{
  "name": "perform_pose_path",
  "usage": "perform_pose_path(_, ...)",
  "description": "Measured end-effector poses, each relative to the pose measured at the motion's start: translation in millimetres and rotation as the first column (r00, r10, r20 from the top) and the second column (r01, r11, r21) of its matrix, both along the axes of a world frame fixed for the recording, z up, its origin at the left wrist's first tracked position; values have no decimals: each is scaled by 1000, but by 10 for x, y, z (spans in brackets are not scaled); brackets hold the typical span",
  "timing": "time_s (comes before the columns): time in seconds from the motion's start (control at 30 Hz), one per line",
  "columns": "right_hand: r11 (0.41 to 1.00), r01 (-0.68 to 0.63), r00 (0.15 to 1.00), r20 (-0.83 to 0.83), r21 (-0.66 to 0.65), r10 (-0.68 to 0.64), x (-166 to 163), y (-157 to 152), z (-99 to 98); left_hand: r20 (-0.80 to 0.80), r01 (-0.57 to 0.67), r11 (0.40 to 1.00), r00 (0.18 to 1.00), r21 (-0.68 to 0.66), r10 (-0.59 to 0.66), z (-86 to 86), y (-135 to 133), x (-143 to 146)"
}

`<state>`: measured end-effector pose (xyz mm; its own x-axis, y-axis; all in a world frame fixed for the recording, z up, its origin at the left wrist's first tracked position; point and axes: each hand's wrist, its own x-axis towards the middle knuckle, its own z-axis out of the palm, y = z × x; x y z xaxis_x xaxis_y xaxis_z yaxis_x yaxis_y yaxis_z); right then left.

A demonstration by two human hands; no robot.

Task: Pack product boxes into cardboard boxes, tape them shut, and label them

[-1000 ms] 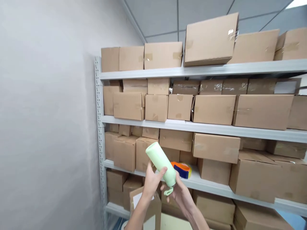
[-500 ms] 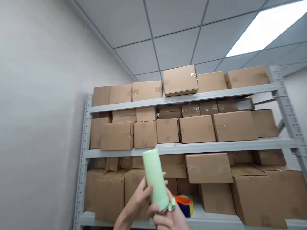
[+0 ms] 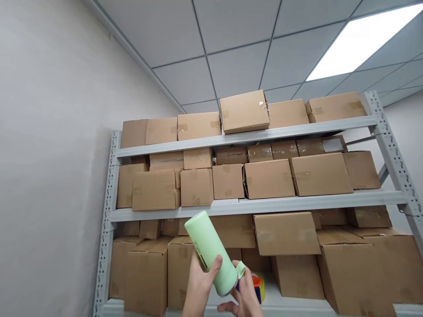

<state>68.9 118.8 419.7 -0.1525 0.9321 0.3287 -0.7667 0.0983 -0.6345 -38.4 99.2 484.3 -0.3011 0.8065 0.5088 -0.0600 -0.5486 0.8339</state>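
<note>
A pale green water bottle [image 3: 213, 251] is tilted in front of the shelves, its flat end up and left, its lid end down and right. Dark lettering, partly covered by fingers, runs along its left side. My left hand [image 3: 200, 281] is wrapped round the body, with the thumb across the front. At the lower end, my right hand [image 3: 244, 290] has its thumb and forefinger closed at the green carry loop [image 3: 241, 269]. Its other fingers are bent under the lid, which is mostly hidden from view.
A grey metal rack [image 3: 297, 204] holds several cardboard boxes [image 3: 269, 178] on its shelves. Behind my right hand, rolls of coloured tape [image 3: 259, 286] lie on the lower shelf. A white wall [image 3: 49, 176] stands at the left.
The bottle has tilted further left and turned, bringing its lettering into view. My left hand has moved right and more upright. My right hand has shifted its fingers to the loop.
</note>
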Motion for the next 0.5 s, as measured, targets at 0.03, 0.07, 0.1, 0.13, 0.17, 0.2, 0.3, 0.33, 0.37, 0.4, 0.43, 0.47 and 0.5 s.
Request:
perform_pose_path(0.03, 999, 50, 999, -7, 20, -49, -38, -17, -24, -13, -34, 999, 999, -30, 34, 3, 10, 35)
perform_pose_path(0.07, 996, 78, 997, -18, 31, -77, -74, -40, -37, -25, -50, 997, 999, -60, 48, -4, 22, 69)
perform_pose_path(0.1, 996, 82, 996, -32, 29, -82, -101, -69, -42, -40, -54, 995, 998, -84, 51, -20, 33, 102)
perform_pose_path(0.13, 998, 68, 996, -50, 13, -67, -112, -104, -42, -60, -54, 994, 997, -98, 48, -41, 40, 133)
perform_pose_path(0.17, 999, 40, 997, -70, -11, -41, -106, -143, -39, -85, -51, 993, 995, -103, 42, -67, 38, 160)
perform_pose_path(0.2, 999, 3, 996, -93, -35, -6, -84, -186, -35, -118, -38, 994, 993, -99, 26, -91, 25, 181)
perform_pose_path(0.3, 983, -165, 975, -165, -78, 151, 65, -311, -39, -209, 116, 989, 969, -87, -132, -134, -64, 200)
perform_pose_path(0.33, 966, -243, 957, -186, -85, 224, 128, -340, -48, -216, 197, 977, 954, -75, -209, -139, -96, 189)
perform_pose_path(0.37, 945, -315, 933, -214, -88, 291, 190, -360, -63, -207, 266, 962, 940, -56, -272, -146, -117, 170)
perform_pose_path(0.4, 913, -398, 898, -240, -92, 368, 247, -368, -85, -197, 330, 943, 922, -46, -332, -161, -125, 146)
perform_pose_path(0.43, 870, -485, 854, -261, -86, 451, 295, -368, -117, -202, 404, 914, 892, -46, -405, -191, -118, 119)
perform_pose_path(0.47, 828, -555, 807, -289, -74, 515, 330, -363, -158, -198, 461, 885, 864, -63, -463, -241, -99, 92)
perform_pose_path(0.5, 794, -605, 766, -322, -67, 557, 350, -356, -209, -197, 515, 851, 829, -100, -524, -314, -72, 69)
